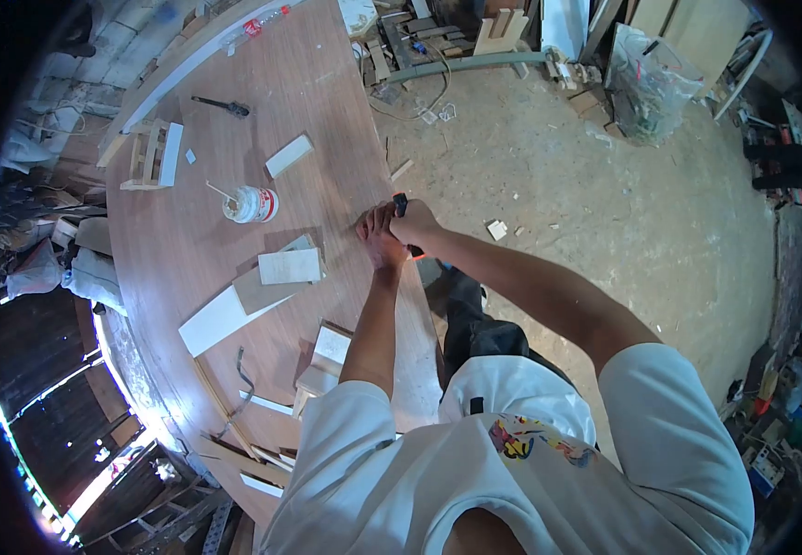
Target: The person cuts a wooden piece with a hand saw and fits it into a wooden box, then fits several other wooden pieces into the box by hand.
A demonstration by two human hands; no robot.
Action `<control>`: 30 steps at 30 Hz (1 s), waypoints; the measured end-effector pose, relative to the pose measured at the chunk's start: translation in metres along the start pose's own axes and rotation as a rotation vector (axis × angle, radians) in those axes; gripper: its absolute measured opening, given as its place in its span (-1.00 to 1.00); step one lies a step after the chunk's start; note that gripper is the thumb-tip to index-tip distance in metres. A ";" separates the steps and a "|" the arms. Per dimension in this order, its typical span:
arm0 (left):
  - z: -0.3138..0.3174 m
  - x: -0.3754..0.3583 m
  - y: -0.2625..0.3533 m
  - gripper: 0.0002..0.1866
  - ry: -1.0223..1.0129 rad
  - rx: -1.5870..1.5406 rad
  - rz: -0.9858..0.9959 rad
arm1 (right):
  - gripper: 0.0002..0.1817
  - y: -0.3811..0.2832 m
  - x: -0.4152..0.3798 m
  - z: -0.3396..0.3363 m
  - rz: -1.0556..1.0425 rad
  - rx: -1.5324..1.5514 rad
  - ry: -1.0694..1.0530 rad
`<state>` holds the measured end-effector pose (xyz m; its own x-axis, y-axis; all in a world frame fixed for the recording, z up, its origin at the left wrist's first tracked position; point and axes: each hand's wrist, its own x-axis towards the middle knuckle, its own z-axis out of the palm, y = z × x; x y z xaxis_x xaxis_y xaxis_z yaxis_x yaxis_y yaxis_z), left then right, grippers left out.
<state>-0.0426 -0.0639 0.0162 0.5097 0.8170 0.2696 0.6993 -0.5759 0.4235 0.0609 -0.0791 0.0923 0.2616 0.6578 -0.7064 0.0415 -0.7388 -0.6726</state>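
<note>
At the right edge of the wooden table, my right hand (418, 227) is closed around a black-handled tool (400, 203). Its black end pokes out above the fist and a bit of orange shows below; the working part is hidden. Right beside it, my left hand (382, 240) presses down at the table edge with fingers bent. Whatever lies under those fingers is hidden. Nearest on the table (336, 176) are a small white board (290, 155) and a white block (291, 266) resting on longer angled boards (230, 319).
An open white jar (251, 204) with a stick in it stands mid-table. A dark brush (222, 106), a small wooden frame (154, 155) and a plastic bottle (267, 20) lie farther off. Wood scraps (496, 228) dot the floor; a filled plastic bag (651, 88) stands at the far right.
</note>
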 end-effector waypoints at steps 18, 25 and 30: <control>0.017 -0.002 -0.010 -0.59 0.012 0.083 0.005 | -0.94 -0.083 -0.125 -0.067 0.079 0.296 -0.165; 0.009 -0.005 -0.004 -0.60 0.048 0.015 -0.012 | -0.99 -0.008 -0.016 -0.006 -0.089 0.216 -0.018; 0.008 -0.001 -0.004 -0.63 0.058 0.031 0.012 | -0.97 -0.020 -0.039 -0.016 -0.035 0.211 -0.033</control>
<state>-0.0418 -0.0621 0.0072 0.4891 0.8095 0.3248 0.7089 -0.5859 0.3926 0.0657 -0.0916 0.1368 0.2318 0.6897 -0.6860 -0.1536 -0.6704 -0.7260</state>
